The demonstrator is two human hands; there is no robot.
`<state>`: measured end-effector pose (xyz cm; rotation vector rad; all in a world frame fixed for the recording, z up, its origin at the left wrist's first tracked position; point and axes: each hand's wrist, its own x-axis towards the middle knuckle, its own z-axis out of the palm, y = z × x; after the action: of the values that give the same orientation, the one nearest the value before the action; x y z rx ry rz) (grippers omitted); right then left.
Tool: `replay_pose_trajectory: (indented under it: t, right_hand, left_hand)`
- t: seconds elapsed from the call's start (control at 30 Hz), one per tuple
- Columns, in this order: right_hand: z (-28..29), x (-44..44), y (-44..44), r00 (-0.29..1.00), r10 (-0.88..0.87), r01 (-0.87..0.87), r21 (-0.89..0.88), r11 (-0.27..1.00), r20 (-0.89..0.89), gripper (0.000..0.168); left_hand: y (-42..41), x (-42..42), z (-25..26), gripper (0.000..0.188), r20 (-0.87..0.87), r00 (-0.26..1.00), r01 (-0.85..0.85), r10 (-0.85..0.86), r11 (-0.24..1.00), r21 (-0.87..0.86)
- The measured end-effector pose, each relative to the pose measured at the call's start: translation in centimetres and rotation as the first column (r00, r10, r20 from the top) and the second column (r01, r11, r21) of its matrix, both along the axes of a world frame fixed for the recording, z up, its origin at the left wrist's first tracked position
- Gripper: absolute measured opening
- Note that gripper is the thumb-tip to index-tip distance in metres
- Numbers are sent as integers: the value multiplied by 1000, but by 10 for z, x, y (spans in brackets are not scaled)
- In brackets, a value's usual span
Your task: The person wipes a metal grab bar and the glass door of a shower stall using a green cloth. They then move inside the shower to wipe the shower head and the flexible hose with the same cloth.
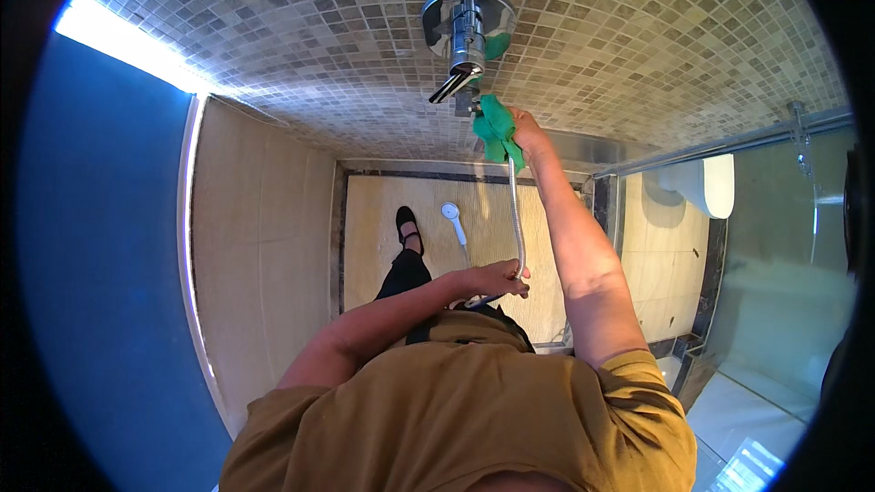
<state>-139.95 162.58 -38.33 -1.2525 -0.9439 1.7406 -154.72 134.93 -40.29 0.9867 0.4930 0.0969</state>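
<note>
A green cloth (497, 128) is in my right hand (530, 133), wrapped about the upper end of a metal shower hose (515, 212), just below the chrome shower mixer (467, 41) on the wall. The mixer's lever (452, 84) points down and to the left. Lower down, my left hand (499, 278) grips the hose in front of my waist. A white hand shower (452, 219) lies on the shower floor, with a thin length of hose running from its handle towards me.
Mosaic tiles (307, 34) cover the wall ahead. A dark stone curb (338, 239) edges the floor, where my black shoe (408, 222) stands. To the right are a glass panel (772, 253) with a metal rail and a white toilet (718, 186).
</note>
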Motion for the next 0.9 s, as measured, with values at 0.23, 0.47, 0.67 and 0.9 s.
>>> replay_pose_trajectory:
  t: [0.23, 0.47, 0.67, 0.9]
  right_hand:
    - [21, 7, -66, 963, -116, 77, -163, 984, -244, 34]
    - [-1, 38, -166, 987, -98, 82, -123, 989, -126, 36]
    - [14, 90, -296, 949, -246, 173, -324, 930, -197, 37]
    - [68, 153, -364, 872, -385, 311, -263, 913, -303, 42]
  left_hand:
    - [-2, 1, 21, 62, -417, 905, 261, -79, 878, 402]
    - [-13, 11, 36, 67, -472, 879, 356, -65, 747, 562]
    - [20, 2, 106, 33, -416, 905, 370, -85, 637, 676]
    - [54, 62, 186, 26, 6, 968, -74, 253, 263, 962]
